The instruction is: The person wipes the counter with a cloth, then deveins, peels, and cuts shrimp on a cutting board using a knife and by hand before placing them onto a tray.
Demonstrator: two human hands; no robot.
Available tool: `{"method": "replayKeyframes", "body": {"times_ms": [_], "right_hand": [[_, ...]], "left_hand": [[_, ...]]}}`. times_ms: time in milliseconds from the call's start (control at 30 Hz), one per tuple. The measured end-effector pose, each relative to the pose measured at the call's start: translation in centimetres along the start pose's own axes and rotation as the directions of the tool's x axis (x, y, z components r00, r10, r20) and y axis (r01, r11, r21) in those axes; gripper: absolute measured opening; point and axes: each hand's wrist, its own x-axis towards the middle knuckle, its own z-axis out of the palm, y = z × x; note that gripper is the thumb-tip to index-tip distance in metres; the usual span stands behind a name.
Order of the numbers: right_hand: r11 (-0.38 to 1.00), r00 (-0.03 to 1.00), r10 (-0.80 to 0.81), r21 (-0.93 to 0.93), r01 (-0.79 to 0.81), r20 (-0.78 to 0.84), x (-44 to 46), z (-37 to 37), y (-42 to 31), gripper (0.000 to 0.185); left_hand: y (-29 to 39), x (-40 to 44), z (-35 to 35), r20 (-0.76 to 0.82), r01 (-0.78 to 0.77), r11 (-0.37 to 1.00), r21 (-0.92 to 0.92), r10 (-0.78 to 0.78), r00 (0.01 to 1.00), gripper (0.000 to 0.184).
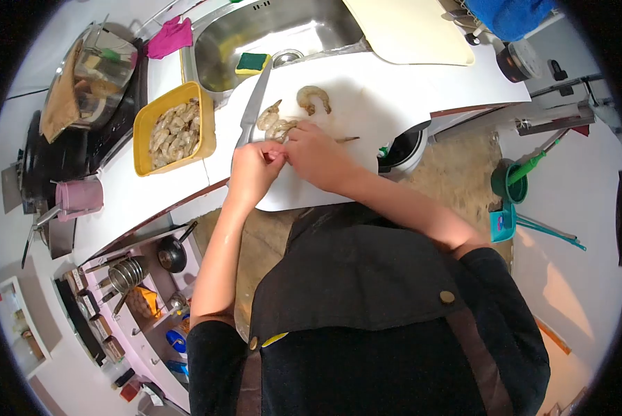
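Both hands meet over the near left part of a white cutting board point(366, 90). My left hand point(257, 166) has its fingers pinched together, and a small pinkish bit shows at the fingertips. My right hand point(318, 156) touches it, fingers curled; what it holds is too small to tell. Just beyond the fingers lie shrimp point(269, 116), partly hidden by my right hand. Farther back is a curled shrimp point(313, 98). A knife point(257, 100) lies along the board's left side, its handle end hidden behind my left hand. To the left, a yellow container point(142, 139) holds several shrimp.
Behind the board is a metal sink point(217, 41) with a green and yellow sponge point(252, 64). A cream board point(408, 31) lies at the back right. A pink cloth point(170, 37) and a pink cup point(80, 199) are on the left. A bin point(408, 149) stands below the counter's right edge.
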Motion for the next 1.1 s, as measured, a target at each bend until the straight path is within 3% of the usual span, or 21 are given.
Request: {"method": "replayKeyframes", "body": {"times_ms": [167, 300, 400, 500, 600, 700, 900, 1100], "right_hand": [[0.999, 0.999, 0.022, 0.034, -0.021, -0.031, -0.1, 0.3, -0.3, 0.005], [0.994, 0.998, 0.052, 0.097, -0.054, 0.021, 0.0, -0.2, -0.8, 0.013], [1.0, 0.999, 0.021, -0.006, -0.021, 0.044, 0.1, -0.1, -0.8, 0.013], [0.954, 0.983, 0.147, 0.247, -0.171, 0.111, -0.3, -1.4, 0.9, 0.011], [0.946, 0.977, 0.193, 0.282, -0.161, -0.091, -1.9, -3.4, 3.0, 0.007], [0.939, 0.988, 0.151, 0.317, -0.135, -0.026, -2.1, -3.7, 3.1, 0.007], [0.959, 0.984, 0.174, 0.219, -0.179, 0.044, -2.0, -3.2, 2.7, 0.009], [0.985, 0.988, 0.153, 0.085, -0.15, -0.03, -2.5, -2.5, 2.4, 0.005]], "left_hand": [[0.2, 0.4, -0.1, 0.037, 0.039, 0.997, 0.071, -0.042, 0.998, 0.006], [0.2, 0.4, 0.3, 0.008, -0.03, 0.99, 0.14, 0.029, 1.0, 0.007], [0.0, 0.3, 0.6, -0.018, -0.099, 0.979, 0.18, 0.104, 0.994, 0.01], [0.7, 0.2, -0.1, -0.009, -0.095, 0.987, 0.131, 0.097, 0.995, 0.012], [1.4, 0.2, 0.4, -0.033, -0.104, 0.994, 0.032, 0.105, 0.994, 0.013], [2.2, 0.5, 2.0, -0.006, -0.176, 0.984, 0.034, 0.176, 0.984, 0.013], [1.8, 1.0, 3.7, -0.015, -0.215, 0.967, 0.137, 0.219, 0.976, 0.012], [2.6, 0.7, 4.7, 0.001, -0.241, 0.903, 0.356, 0.258, 0.966, 0.011]]}}
